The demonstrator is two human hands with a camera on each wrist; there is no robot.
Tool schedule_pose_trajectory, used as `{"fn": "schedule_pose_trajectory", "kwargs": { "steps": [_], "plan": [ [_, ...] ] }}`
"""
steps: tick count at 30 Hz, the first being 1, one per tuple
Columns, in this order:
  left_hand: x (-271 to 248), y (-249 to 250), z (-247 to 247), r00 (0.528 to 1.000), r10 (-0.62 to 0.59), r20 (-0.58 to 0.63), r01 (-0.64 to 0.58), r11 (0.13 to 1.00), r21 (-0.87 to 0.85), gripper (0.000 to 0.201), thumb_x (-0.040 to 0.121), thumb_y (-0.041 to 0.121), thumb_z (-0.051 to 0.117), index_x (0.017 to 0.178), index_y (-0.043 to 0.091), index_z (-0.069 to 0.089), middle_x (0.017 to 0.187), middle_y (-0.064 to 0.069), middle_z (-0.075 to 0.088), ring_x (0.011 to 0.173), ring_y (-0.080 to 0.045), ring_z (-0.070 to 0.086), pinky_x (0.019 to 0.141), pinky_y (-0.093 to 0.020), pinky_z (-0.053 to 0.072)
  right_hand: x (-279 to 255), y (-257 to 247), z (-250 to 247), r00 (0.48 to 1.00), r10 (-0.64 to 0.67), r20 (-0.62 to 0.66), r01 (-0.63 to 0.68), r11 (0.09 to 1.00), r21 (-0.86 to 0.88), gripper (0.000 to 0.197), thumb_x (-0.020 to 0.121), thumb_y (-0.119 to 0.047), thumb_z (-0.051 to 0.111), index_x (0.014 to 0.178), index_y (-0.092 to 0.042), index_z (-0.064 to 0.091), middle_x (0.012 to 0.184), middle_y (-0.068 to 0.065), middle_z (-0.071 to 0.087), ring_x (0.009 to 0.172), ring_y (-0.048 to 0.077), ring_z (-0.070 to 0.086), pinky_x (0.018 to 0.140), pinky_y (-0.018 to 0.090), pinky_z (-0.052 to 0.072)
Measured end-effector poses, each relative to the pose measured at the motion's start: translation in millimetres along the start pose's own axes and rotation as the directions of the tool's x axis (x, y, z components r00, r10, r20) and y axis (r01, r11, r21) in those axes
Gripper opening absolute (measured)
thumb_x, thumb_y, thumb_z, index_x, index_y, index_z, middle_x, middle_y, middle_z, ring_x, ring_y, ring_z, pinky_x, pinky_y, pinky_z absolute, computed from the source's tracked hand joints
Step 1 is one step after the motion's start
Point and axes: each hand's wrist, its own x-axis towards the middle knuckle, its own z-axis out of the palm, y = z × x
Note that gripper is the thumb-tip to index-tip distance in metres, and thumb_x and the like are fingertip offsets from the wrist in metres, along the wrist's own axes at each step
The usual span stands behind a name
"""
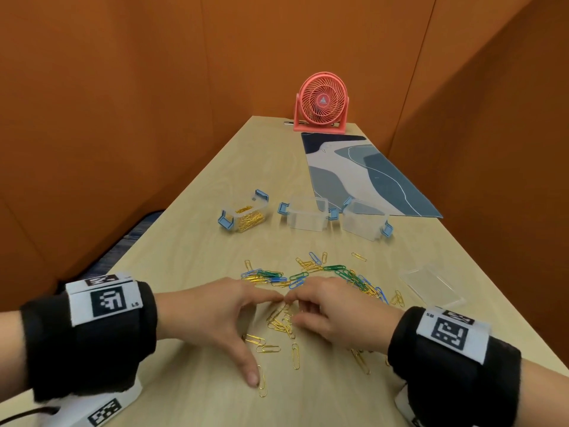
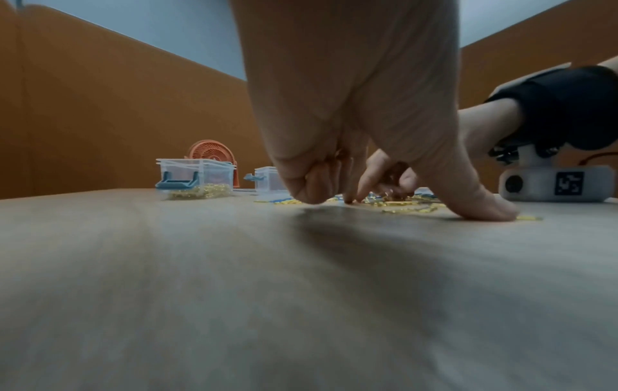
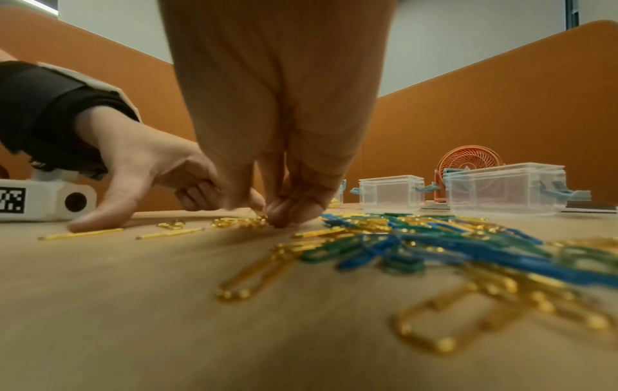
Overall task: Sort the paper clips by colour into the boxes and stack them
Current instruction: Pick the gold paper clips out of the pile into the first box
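A small heap of gold paper clips (image 1: 281,325) lies between my two hands on the wooden table. My left hand (image 1: 228,306) has bent fingers with their tips on the table at the heap's far edge. Its thumb is stretched back and presses on a single gold clip (image 1: 262,383). My right hand (image 1: 326,306) pinches gold clips (image 3: 257,221) from the heap with its fingertips. Just beyond the hands lies a mixed pile of blue, green and gold clips (image 1: 311,274). Farther back stand three clear boxes: one with gold clips (image 1: 246,217) and two empty ones (image 1: 306,215) (image 1: 365,221).
A clear lid (image 1: 431,286) lies at the right, near the table edge. A patterned mat (image 1: 363,174) and a pink fan (image 1: 321,101) are at the far end. Loose gold clips (image 1: 360,360) lie under my right wrist. Orange partition walls enclose the table.
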Motion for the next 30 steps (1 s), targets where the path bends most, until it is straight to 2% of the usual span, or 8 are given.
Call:
{"fn": "schedule_pose_trajectory", "kwargs": {
  "steps": [2,4,6,9,15,19,22,30],
  "plan": [
    [3.7,-1.6,0.9,0.999,0.031,-0.045,-0.029,0.999,0.032,0.093,0.056,0.049,0.084,0.137,0.043,0.039,0.121,0.046,0.04,0.114,0.026,0.035,0.094,0.005,0.024,-2.2,-1.3,0.9,0.998,0.031,0.052,-0.032,0.999,0.01,0.055,0.075,-0.05,0.07,0.116,-0.015,0.057,0.097,-0.002,0.045,0.082,0.01,0.041,0.075,0.023,0.038],
    [7.3,-5.9,2.4,0.993,0.003,-0.114,0.001,0.999,0.038,0.084,0.059,0.05,0.082,0.134,0.04,0.046,0.123,0.033,0.051,0.109,0.02,0.043,0.089,0.004,0.028,-4.2,-3.1,0.2,0.996,0.066,0.063,-0.065,0.998,-0.009,0.073,0.061,-0.053,0.079,0.12,-0.017,0.055,0.097,-0.004,0.041,0.085,0.008,0.039,0.077,0.022,0.039],
    [10.7,-8.7,4.5,0.988,-0.021,-0.151,0.024,1.0,0.017,0.07,0.061,0.051,0.08,0.126,0.041,0.055,0.098,0.02,0.064,0.088,0.009,0.051,0.072,-0.002,0.035,-2.7,-4.0,-0.9,0.996,0.076,0.048,-0.075,0.997,-0.014,0.075,0.058,-0.05,0.082,0.123,-0.021,0.056,0.088,-0.009,0.039,0.085,0.007,0.037,0.071,0.018,0.037],
    [15.9,-8.1,5.3,0.982,0.011,-0.188,-0.008,1.0,0.017,0.05,0.064,0.048,0.078,0.112,0.039,0.067,0.068,0.003,0.053,0.067,-0.007,0.045,0.057,-0.012,0.032,2.0,-4.8,-2.4,0.997,0.079,0.005,-0.079,0.996,0.041,0.058,0.063,-0.042,0.082,0.115,-0.024,0.064,0.078,-0.015,0.04,0.075,0.002,0.04,0.064,0.009,0.033],
    [18.2,-4.5,5.5,0.975,0.067,-0.211,-0.068,0.998,0.001,0.021,0.072,0.037,0.077,0.092,0.03,0.077,0.064,0.026,0.06,0.07,0.0,0.05,0.056,-0.009,0.033,8.9,-6.9,-2.5,0.991,0.134,0.012,-0.135,0.983,0.127,0.026,0.072,-0.023,0.078,0.096,-0.015,0.073,0.066,-0.013,0.049,0.059,-0.001,0.048,0.052,0.005,0.035],
    [19.5,-2.6,4.7,0.987,0.029,-0.155,-0.018,0.997,0.073,0.016,0.08,0.038,0.07,0.092,0.028,0.071,0.07,0.002,0.058,0.063,-0.006,0.045,0.055,-0.012,0.033,8.7,-6.3,-3.4,0.993,0.113,0.037,-0.116,0.989,0.094,0.015,0.078,-0.022,0.073,0.089,-0.013,0.072,0.067,-0.009,0.049,0.059,0.001,0.046,0.05,0.005,0.035],
    [19.5,1.6,4.8,0.997,0.006,-0.071,0.002,0.994,0.108,0.006,0.085,0.035,0.064,0.088,0.03,0.061,0.061,0.01,0.045,0.059,0.001,0.045,0.054,-0.009,0.032,7.2,-5.9,-2.0,0.994,0.09,0.06,-0.094,0.994,0.056,0.014,0.084,-0.023,0.066,0.092,-0.012,0.069,0.07,-0.009,0.046,0.062,0.002,0.044,0.052,0.007,0.034],
    [25.2,5.3,3.3,0.998,-0.011,0.069,0.006,0.997,0.078,0.011,0.085,0.024,0.058,0.077,0.026,0.051,0.063,0.011,0.046,0.058,-0.005,0.041,0.057,-0.013,0.034,3.4,-5.2,1.2,0.994,0.063,0.084,-0.057,0.996,-0.068,0.018,0.093,-0.02,0.048,0.096,-0.009,0.063,0.073,-0.009,0.043,0.08,0.011,0.042,0.059,0.017,0.033]
  ]
}}
